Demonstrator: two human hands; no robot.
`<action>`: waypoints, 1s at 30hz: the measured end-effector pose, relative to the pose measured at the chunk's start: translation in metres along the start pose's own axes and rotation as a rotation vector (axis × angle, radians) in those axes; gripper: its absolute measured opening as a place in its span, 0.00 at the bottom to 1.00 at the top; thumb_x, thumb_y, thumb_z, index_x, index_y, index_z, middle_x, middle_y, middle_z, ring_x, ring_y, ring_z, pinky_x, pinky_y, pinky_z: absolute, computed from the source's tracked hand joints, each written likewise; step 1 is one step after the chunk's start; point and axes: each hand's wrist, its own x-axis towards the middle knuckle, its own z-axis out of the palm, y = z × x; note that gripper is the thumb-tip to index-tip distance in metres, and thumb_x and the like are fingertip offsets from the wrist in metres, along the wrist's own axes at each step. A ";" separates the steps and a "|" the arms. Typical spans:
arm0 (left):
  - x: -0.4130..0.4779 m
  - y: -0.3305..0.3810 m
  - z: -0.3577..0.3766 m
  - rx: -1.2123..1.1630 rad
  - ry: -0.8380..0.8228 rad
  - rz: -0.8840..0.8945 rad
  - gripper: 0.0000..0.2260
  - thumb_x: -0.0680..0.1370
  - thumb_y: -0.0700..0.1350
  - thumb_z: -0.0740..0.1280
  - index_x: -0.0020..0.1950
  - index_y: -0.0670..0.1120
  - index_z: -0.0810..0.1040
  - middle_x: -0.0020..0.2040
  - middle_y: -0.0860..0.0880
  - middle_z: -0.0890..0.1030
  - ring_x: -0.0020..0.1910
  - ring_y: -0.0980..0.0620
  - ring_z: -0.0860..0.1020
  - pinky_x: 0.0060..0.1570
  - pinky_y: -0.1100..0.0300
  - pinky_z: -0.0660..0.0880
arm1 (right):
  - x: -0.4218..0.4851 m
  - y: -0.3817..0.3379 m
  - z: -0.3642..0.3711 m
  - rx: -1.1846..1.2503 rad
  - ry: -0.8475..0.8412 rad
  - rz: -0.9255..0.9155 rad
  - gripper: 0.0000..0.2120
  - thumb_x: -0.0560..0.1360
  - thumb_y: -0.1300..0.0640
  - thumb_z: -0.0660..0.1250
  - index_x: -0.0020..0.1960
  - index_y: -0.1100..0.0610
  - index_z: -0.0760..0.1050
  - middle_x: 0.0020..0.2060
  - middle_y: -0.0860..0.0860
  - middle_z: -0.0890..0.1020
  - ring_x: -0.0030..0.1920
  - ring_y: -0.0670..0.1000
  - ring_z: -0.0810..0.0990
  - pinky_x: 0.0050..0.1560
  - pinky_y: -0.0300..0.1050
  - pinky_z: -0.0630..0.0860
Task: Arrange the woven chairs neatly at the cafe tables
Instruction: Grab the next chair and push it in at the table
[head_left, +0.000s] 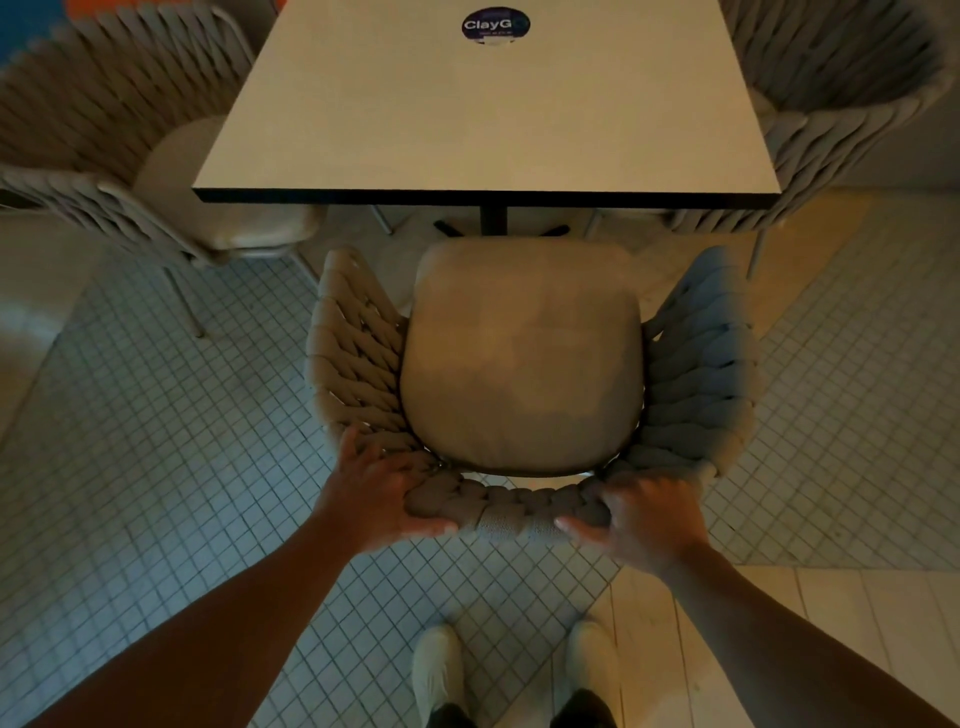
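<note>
I see a tiled floor (156, 467) carrying three woven chairs (524, 364) around a table (488, 114) bearing a round sticker (495, 25).

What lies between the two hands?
In the head view, only the chair's woven back rim lies between the left hand and the right hand.

head view | worn high, looks steeply down and forward | chair (524, 364) near, table (415, 130) beyond

Sticker (496, 25): you can read "ClayG", the rest too blurred.
Counter (467, 119): far edge cut off at top.
Left chair (104, 130): seat partly under the counter.
Right chair (841, 78): seat hidden from you.
Fingers (597, 512): tips curl behind the near chair (524, 358) back.
</note>
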 end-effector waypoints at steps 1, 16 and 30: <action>-0.001 0.000 0.000 0.014 -0.003 0.000 0.57 0.60 0.84 0.30 0.74 0.60 0.73 0.69 0.58 0.78 0.73 0.45 0.70 0.76 0.38 0.47 | 0.000 -0.001 -0.001 0.004 -0.011 0.004 0.41 0.68 0.19 0.45 0.33 0.51 0.80 0.23 0.46 0.77 0.25 0.48 0.75 0.28 0.38 0.68; -0.006 -0.010 0.002 -0.008 -0.067 0.065 0.54 0.60 0.85 0.34 0.78 0.62 0.65 0.76 0.61 0.71 0.78 0.47 0.64 0.72 0.27 0.36 | -0.006 -0.016 -0.009 -0.075 -0.055 -0.117 0.31 0.67 0.22 0.57 0.41 0.48 0.80 0.30 0.48 0.82 0.35 0.52 0.80 0.41 0.48 0.73; -0.018 0.006 0.004 -0.030 -0.066 -0.054 0.48 0.64 0.84 0.44 0.75 0.58 0.69 0.74 0.58 0.72 0.76 0.46 0.63 0.75 0.34 0.44 | -0.002 -0.025 -0.032 -0.041 -0.406 -0.021 0.31 0.70 0.24 0.54 0.52 0.48 0.77 0.45 0.47 0.83 0.50 0.52 0.79 0.53 0.49 0.71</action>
